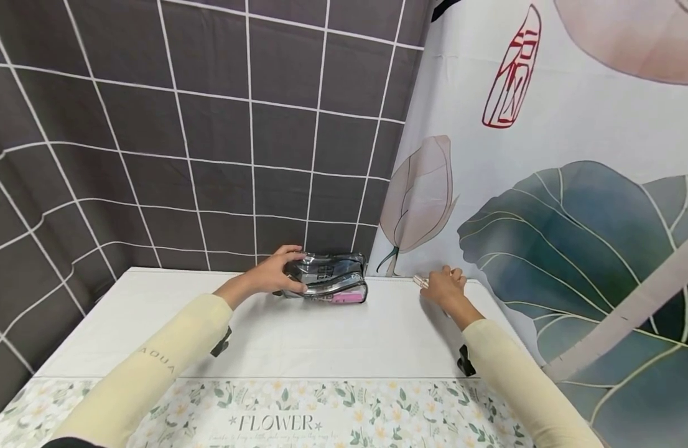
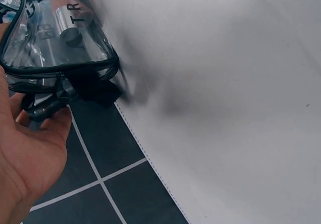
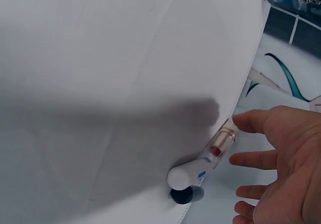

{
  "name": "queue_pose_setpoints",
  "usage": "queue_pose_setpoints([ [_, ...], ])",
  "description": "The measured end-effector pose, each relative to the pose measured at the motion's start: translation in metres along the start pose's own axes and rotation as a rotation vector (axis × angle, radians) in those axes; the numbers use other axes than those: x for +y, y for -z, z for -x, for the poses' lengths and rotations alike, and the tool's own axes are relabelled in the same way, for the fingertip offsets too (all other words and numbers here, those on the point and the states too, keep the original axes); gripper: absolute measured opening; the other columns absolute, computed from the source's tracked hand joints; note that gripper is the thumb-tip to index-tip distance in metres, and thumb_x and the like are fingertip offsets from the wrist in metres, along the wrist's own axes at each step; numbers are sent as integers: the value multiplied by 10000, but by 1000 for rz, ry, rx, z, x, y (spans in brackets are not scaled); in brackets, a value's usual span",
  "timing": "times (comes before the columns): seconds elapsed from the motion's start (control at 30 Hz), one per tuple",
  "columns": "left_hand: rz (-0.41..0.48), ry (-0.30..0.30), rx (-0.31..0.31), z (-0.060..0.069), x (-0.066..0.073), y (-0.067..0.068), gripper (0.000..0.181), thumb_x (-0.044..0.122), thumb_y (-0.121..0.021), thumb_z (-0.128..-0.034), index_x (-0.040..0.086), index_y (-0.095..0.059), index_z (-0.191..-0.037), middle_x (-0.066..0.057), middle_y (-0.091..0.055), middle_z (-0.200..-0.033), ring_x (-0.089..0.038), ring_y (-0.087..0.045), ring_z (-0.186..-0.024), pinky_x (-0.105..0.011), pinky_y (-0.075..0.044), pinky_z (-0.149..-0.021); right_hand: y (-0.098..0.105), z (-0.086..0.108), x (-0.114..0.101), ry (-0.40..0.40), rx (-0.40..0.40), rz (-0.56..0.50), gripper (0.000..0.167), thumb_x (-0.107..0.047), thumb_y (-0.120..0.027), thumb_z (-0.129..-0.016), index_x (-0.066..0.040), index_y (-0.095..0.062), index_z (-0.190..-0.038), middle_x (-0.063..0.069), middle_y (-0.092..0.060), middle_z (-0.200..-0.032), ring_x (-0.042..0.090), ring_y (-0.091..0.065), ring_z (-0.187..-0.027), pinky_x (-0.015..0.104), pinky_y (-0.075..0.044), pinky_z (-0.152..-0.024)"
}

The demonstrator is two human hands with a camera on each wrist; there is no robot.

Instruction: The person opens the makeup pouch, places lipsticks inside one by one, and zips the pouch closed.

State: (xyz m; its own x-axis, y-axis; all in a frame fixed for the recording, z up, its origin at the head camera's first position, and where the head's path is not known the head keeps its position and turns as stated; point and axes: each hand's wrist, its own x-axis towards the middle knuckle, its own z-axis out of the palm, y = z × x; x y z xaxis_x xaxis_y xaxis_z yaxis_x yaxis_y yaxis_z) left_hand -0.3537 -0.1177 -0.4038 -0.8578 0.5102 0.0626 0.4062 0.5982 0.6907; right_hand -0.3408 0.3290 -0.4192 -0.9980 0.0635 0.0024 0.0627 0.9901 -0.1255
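Note:
A clear zip toiletry bag with black trim (image 1: 327, 274) lies on its side near the back edge of the white table. My left hand (image 1: 272, 274) grips its left end, thumb in front and fingers behind. Inside the bag in the left wrist view is a silver-ended tube (image 2: 67, 28), and printed letters mark the plastic. Farther right, my right hand (image 3: 293, 163) has its fingers spread beside a clear lipstick tube (image 3: 222, 142); the thumb tip is at the tube's end, contact unclear. Touching or overlapping that tube are a white rounded item (image 3: 185, 176) and a small dark-ended container (image 3: 183, 195).
The white table (image 1: 344, 342) has a floral cloth strip (image 1: 389, 410) along its front. Behind it hangs a dark grid-patterned cloth (image 1: 209, 124), and a leaf-printed curtain (image 1: 545, 249) hangs at the right.

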Motion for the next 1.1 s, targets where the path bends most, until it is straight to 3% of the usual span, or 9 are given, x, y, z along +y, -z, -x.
queue_pose_setpoints([
  [0.2, -4, -4, -2, 1, 1, 0, 967, 332, -904, -920, -4, -451, -1705, -207, -231, -1848, -532, -270, -1703, -726, -334, -1338, -8, -1, 8, -16, -23, -18, 232, -183, -673, -986, 7, -643, -857, 308, -541, -1119, 541, -381, -1193, 692, -332, -1100],
  [0.37, -1, -9, -5, 3, 4, -1, 971, 333, -907, -913, -18, -455, -1698, -216, -240, -1843, -539, -279, -1698, -727, -335, -1336, -10, -1, 10, -17, -26, -21, 163, -131, -662, -967, 16, -666, -897, 327, -554, -1155, 536, -391, -1174, 689, -347, -1088],
  [0.63, 2, -4, 6, 4, 3, -2, 953, 320, -901, -920, -17, -460, -1695, -218, -245, -1841, -539, -286, -1694, -728, -335, -1335, -8, -3, 7, 22, 6, -12, 117, -61, -670, -950, 52, -694, -927, 328, -572, -1158, 610, -420, -1303, 718, -348, -1118],
  [0.87, -14, -4, 8, 5, 3, -3, 966, 331, -912, -905, -12, -469, -1691, -217, -256, -1837, -534, -286, -1696, -722, -327, -1344, -7, 0, 6, 39, -17, -39, 104, -53, -677, -965, 50, -678, -953, 313, -574, -1176, 579, -418, -1262, 693, -352, -1093],
  [1.0, -6, -27, 7, 1, 0, -1, 999, 393, -927, -882, -11, -484, -1682, -222, -269, -1824, -552, -297, -1680, -740, -332, -1330, -1, 5, 5, 57, -26, -88, 91, -75, -694, -971, 12, -717, -956, 299, -594, -1206, 530, -424, -1213, 663, -350, -1071],
  [1.1, -52, -57, 24, -6, -15, -2, 1001, 485, -915, -886, 12, -512, -1671, -212, -307, -1803, -545, -368, -1641, -714, -412, -1289, 3, 7, 3, 81, -24, -110, 126, -92, -700, -970, 10, -754, -1020, 314, -614, -1252, 520, -438, -1200, 648, -361, -1050],
])
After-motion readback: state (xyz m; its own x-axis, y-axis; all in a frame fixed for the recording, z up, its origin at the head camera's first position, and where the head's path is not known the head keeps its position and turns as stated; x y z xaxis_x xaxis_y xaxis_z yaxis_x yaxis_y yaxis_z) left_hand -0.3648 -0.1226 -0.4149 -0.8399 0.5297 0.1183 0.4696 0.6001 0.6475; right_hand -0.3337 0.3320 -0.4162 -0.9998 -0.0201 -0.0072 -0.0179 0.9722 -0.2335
